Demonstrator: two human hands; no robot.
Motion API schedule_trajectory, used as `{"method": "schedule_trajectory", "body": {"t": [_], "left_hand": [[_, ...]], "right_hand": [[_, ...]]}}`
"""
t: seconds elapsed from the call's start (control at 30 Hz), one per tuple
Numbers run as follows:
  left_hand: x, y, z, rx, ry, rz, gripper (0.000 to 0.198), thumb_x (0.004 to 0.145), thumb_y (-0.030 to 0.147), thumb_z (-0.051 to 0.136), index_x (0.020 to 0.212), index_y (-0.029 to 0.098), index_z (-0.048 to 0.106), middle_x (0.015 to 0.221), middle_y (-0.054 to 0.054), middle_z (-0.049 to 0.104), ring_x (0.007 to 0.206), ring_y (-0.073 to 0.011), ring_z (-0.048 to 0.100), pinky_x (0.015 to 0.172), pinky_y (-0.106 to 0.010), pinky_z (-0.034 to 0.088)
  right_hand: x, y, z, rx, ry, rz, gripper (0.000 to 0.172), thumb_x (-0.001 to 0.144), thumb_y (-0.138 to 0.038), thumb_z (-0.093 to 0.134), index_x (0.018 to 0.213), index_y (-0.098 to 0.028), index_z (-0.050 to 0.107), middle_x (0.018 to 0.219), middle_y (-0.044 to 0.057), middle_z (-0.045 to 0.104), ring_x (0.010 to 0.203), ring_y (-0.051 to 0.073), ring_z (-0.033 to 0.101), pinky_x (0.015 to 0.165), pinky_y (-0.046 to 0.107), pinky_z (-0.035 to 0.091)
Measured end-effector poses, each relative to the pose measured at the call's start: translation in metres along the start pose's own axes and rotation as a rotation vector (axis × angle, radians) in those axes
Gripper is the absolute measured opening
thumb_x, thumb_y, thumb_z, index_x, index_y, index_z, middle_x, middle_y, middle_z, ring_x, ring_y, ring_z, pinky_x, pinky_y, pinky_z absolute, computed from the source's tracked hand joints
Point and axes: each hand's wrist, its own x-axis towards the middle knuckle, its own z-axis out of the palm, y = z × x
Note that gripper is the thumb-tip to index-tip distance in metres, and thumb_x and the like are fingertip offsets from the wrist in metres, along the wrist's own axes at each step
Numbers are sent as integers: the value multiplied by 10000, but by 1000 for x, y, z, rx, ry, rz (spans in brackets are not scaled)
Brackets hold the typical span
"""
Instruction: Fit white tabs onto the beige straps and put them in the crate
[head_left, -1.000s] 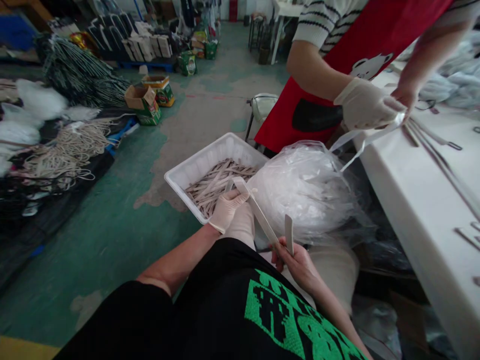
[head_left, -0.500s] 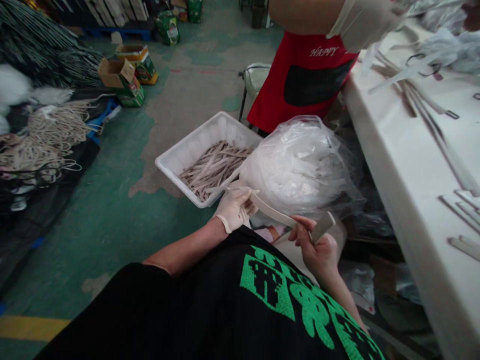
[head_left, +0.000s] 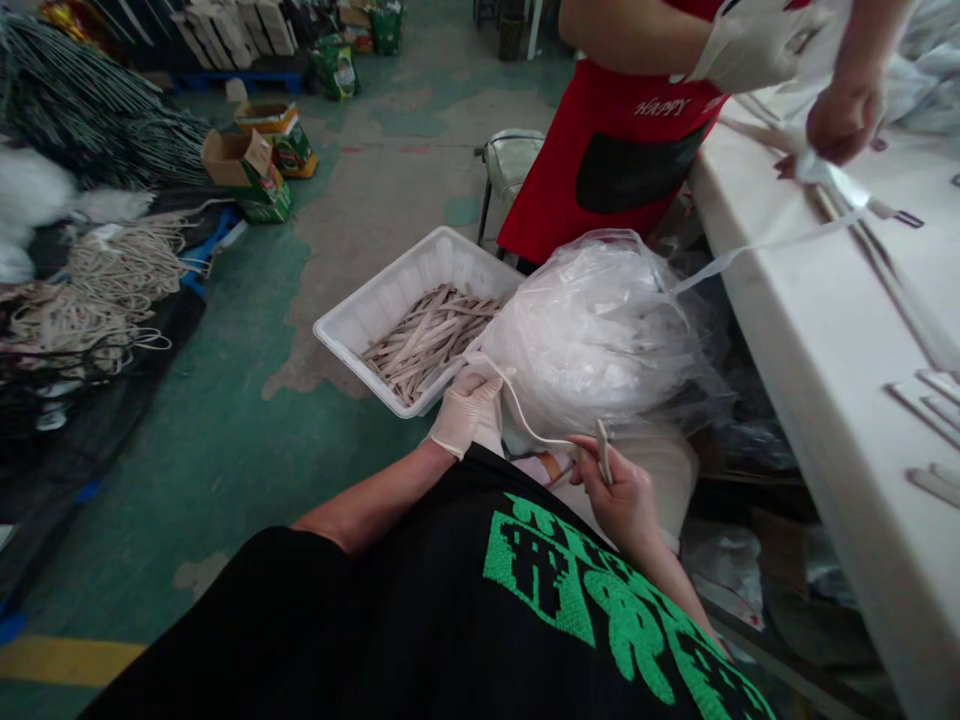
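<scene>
My left hand [head_left: 466, 412], in a pale glove, is closed on one end of a light grey strap [head_left: 523, 418]. The strap sags in a curve across to my right hand [head_left: 619, 488]. Bare fingers of my right hand are wrapped round its other part, and a short end sticks up above them. Just beyond my left hand is a white plastic tub [head_left: 352, 352] holding a heap of greyish strips [head_left: 427, 335]. A large clear plastic bag [head_left: 592, 330] with whitish contents bulges between the tub and the table.
On the right runs a long white table [head_left: 795, 300] with straps on it. Across from me a person in a red apron [head_left: 547, 190] handles a strap there. Coiled cords [head_left: 112, 280] and open cartons [head_left: 244, 170] lie to the left.
The strap between my hands has gone from nearly straight to sagging, and its free end has turned upright. The co-worker's hands have come down over the table, with a pale band now stretched from the bag.
</scene>
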Motion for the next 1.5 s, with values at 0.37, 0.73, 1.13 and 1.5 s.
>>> {"method": "schedule_trajectory", "body": {"t": [0.37, 0.73, 1.13, 1.5], "left_hand": [[-18, -23, -15, -226, 71, -685, 158, 925, 231, 604, 962, 142, 729, 710, -36, 699, 659, -116, 673, 707, -242, 555], [-37, -12, -7, -276, 25, -774, 185, 947, 206, 557, 970, 126, 722, 795, -47, 739, 714, -133, 697, 721, -264, 561], [-47, -21, 10, -188, -29, -855, 216, 960, 224, 539, 981, 132, 733, 833, -54, 749, 733, -133, 697, 702, -244, 549], [-50, -21, 9, -164, -32, -769, 157, 920, 165, 594, 982, 128, 733, 799, -54, 744, 690, -121, 691, 683, -223, 549]], "right_hand": [[-10, -4, -21, 248, -27, 94, 336, 963, -371, 504, 1135, -159, 699, 538, -23, 577, 480, 128, 530, 495, 239, 445], [-3, -22, -22, 176, -107, 89, 313, 884, -299, 503, 1000, -160, 759, 504, -21, 577, 447, 125, 533, 490, 243, 444], [-10, -32, -18, 174, -133, 120, 352, 899, -318, 465, 973, -149, 765, 492, -19, 563, 448, 125, 526, 475, 234, 409], [-19, -21, -36, -17, -133, 79, 341, 839, -265, 496, 999, -172, 782, 497, -7, 609, 432, 137, 530, 473, 241, 403]]}}
